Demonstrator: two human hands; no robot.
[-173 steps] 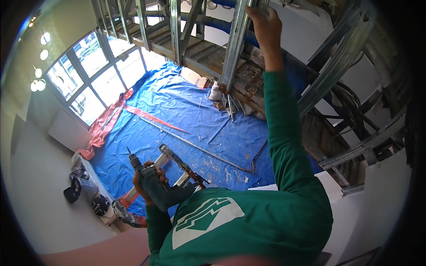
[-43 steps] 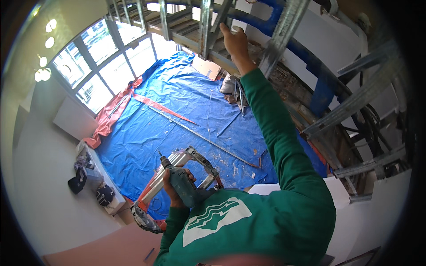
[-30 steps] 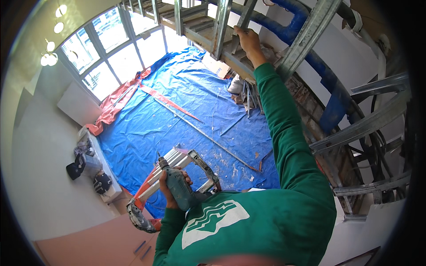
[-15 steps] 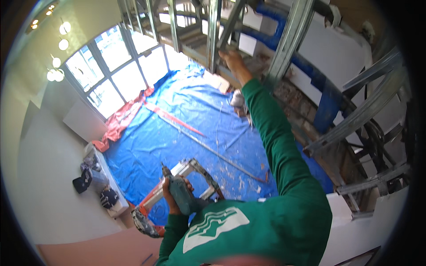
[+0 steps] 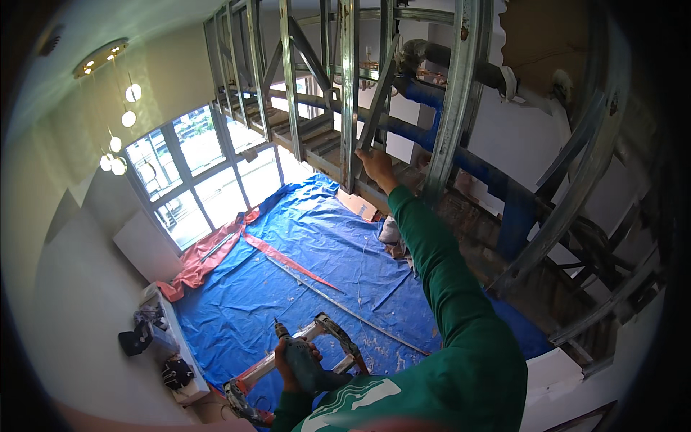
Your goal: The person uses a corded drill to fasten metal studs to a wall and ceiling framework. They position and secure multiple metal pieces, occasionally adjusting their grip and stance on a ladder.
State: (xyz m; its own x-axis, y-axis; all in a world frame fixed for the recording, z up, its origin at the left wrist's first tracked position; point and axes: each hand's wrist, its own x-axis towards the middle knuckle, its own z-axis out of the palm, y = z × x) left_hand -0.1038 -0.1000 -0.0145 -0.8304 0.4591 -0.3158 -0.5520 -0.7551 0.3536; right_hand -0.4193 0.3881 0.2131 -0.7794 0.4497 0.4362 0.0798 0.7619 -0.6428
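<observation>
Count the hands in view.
2: the left hand grips the power drill; the right hand is at the slanted metal strut, its fingers partly hidden. No others visible.

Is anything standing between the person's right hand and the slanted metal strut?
Nothing visible does: the right hand is up at the lower end of the slanted metal strut, apparently touching it. An upright metal stud stands just left, not between them.

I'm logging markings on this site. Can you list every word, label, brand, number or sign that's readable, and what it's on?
No readable text anywhere.
Green shirt: white printed patch, no legible words.
Drill: any marking is too small to read.
Dark patterned item at left: pale marks, unreadable.
</observation>
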